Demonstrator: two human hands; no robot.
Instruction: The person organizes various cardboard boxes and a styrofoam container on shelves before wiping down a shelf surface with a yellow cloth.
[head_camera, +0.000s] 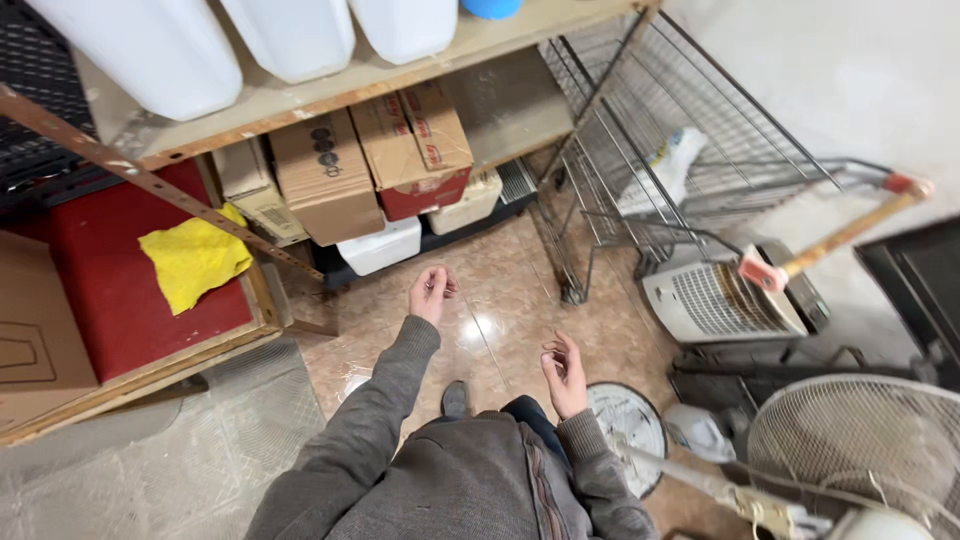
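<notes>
Cardboard boxes (370, 165), brown with one red-bottomed, sit wedged under the wooden shelf board (330, 95), back edge of the glossy tan tile floor (490, 300); white plastic tubs (385, 245) sit below them. Nearest thing to both hands. Left hand (432, 293) raised, palm up, fingers loosely curled, holding nothing. Right hand (563, 372) same: half-curled, nothing pinched. Both are clear of the boxes, over bare floor. White plastic jugs (290, 35) line the shelf top. Yellow crumpled cloth (195, 260) lies on the red panel (110, 280) at the left edge. Wire metal rack (660, 150), white grilled heater (715, 300) and round fan guard (860, 440) crowd the right side. Judgement: floor looks slick and the gap is tight, so step squarely and keep elbows in off the rack.
</notes>
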